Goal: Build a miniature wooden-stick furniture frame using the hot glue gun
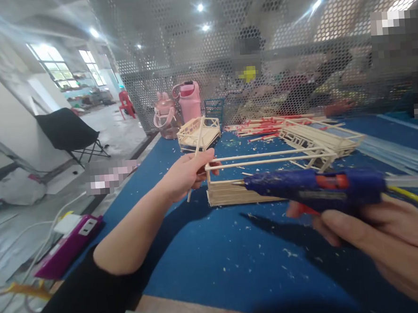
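Observation:
My left hand [187, 174] is closed around a thin wooden stick [200, 137], which slants up past the thumb, and its end shows below the fingers. Those fingers are right at the left corner of a stick framework [266, 161] with two long rails and a slatted base [239, 194]. On the right, my right hand [372, 231] grips a dark blue hot glue gun [303, 186] by its handle. The gun points left, its metal nozzle in front of the slatted base near the left upright. Whether the nozzle touches the wood I cannot tell.
A small stick-built model [198, 134] sits behind my left hand, near pink bottles [190, 103]. Red-tipped sticks [260, 126] and another stick structure [324, 137] lie farther back. Clear glue sticks [396, 152] are at right, a purple power strip [71, 245] at left. Perforated metal [173, 40] stands behind.

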### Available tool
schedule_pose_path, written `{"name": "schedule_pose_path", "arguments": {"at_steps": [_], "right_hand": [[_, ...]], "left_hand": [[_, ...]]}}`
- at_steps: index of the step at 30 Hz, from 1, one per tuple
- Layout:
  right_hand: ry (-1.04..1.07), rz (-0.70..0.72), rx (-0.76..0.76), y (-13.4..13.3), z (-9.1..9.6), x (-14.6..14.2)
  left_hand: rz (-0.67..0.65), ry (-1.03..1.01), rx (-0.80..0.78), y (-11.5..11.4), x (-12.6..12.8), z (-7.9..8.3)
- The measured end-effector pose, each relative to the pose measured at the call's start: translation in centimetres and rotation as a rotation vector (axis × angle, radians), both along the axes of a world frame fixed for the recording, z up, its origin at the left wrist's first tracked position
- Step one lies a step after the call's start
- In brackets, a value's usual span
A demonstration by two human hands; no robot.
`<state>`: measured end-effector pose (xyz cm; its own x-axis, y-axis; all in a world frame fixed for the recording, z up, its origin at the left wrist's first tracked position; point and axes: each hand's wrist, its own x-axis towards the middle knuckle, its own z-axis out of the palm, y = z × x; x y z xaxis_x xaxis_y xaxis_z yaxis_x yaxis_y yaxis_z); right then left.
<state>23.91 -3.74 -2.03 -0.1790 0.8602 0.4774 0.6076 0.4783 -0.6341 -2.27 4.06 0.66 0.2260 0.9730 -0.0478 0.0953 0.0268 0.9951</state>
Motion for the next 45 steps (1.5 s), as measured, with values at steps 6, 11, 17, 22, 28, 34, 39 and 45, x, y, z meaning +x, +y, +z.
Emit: {"name": "schedule_pose_path", "arguments": {"at_steps": [6,11,17,22,28,34,39,45], "right_hand": [[0.101,0.129,-0.214,1.5,2.0,-3.4],[0.274,0.194,-0.361,1.2,1.3,-3.9],[0.333,0.183,-0.336,1.1,0.9,-4.6],[0.209,0.188,-0.313,1.2,0.2,-4.1],[0.111,0.133,-0.232,1.4,0.1,-4.1],[0.056,0.093,-0.091,1.3,0.0,-4.1],[0.05,0.155,-0.048,1.1,0.0,-4.0],[0.231,0.217,-0.096,1.0,1.2,-2.5]], "left_hand": [[-0.042,0.021,0.02,-0.1,-0.2,-0.1],[-0.059,0.033,0.027,-0.2,-0.3,-0.1],[-0.064,0.027,0.019,-0.3,-0.2,0.0],[-0.051,0.004,-0.002,-0.5,0.0,0.2],[-0.047,-0.006,0.003,-0.5,-0.1,0.1],[-0.069,0.003,0.009,-0.3,-0.2,-0.1],[-0.034,-0.016,0.024,-0.1,0.0,-0.3],[0.106,-0.12,-0.024,-0.3,0.8,0.1]]}}
